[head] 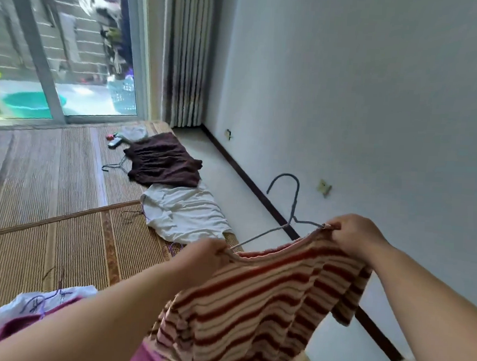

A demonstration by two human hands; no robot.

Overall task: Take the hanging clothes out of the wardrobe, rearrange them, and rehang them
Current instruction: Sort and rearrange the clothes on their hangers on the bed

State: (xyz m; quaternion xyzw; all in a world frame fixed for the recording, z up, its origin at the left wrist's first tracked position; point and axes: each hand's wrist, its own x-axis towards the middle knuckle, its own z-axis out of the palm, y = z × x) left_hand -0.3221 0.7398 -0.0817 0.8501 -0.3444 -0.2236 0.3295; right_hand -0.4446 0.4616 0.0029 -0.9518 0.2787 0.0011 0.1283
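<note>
Above woven mat (51,169), my left hand (205,255) and right hand (352,233) pinched striped top (252,298) shoulders on wire hanger (285,211). Brown garment (163,161), white garment (182,213) lay on mat, unhung. Wardrobe not visible; rehanging seemingly remained.

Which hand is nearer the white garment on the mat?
Left. The left hand grips the striped top's shoulder just in front of the white garment; the right hand holds the other shoulder, further off toward the wall.
</note>
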